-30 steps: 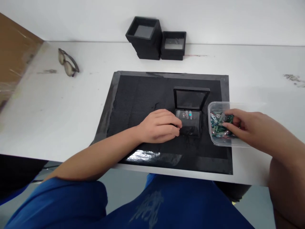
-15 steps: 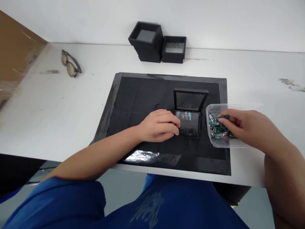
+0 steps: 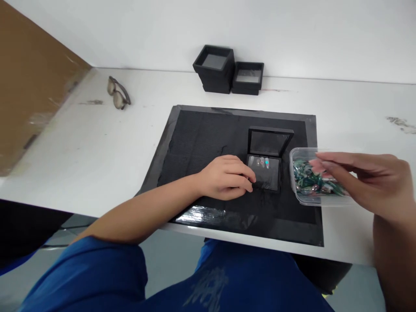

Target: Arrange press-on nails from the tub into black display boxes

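I have the right hand (image 3: 373, 184) above the clear plastic container (image 3: 308, 201), its grip closed, thumb against forefinger, on a small pinkish piece (image 3: 314, 165); blur keeps me from making out its exact shape. Below it, the container holds a heap of glossy green and reddish pieces (image 3: 303, 175) and straddles the right edge of the black mat (image 3: 201, 138). My left hand (image 3: 227, 177) lies on the mat with fingers loosely curled, the tips at the near left edge of the black case (image 3: 264, 181); I cannot tell whether that grip presses on it. The case stands with its windowed lid raised, a short row of small pieces (image 3: 262, 163) along the far side of its base. Farther back on the tabletop (image 3: 136, 156) I see two stacks of black frames (image 3: 214, 76) side by side, and glasses (image 3: 118, 99) off to the left.
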Available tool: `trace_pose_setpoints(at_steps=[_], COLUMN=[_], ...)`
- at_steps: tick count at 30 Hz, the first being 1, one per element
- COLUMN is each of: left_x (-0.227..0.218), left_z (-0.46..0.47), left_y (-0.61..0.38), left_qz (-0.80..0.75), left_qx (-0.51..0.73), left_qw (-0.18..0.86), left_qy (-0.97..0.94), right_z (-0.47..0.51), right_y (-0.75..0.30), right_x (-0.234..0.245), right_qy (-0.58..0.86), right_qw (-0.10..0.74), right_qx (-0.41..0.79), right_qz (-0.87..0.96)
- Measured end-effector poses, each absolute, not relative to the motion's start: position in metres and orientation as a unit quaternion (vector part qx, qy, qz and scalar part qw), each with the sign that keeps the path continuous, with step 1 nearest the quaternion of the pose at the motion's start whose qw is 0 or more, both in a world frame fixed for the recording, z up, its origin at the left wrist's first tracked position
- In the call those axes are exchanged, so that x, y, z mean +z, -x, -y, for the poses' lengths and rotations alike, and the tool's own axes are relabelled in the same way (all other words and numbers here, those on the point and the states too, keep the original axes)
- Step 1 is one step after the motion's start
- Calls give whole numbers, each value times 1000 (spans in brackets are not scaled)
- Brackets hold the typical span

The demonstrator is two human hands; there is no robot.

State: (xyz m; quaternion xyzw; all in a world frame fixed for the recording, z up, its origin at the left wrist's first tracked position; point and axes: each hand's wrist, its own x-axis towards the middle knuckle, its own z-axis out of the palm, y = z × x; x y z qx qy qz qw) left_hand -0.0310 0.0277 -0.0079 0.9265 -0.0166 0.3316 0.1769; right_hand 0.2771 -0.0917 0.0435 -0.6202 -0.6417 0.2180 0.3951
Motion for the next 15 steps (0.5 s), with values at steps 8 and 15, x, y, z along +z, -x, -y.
trace_pose_setpoints(at_steps=[8, 15], left_x=[-8, -9], left_z=[-26, -27], left_y=[32, 32], left_qz=[0, 9], left_qx=[409, 399], left_qw=[159, 164], left_qy=[-899, -902], right_z=[98, 96], right_y=[-269, -267], right_x=[47, 51], right_qy=[392, 331], right_qw=[524, 505], right_qx=[276, 255], right_qz=[704, 755])
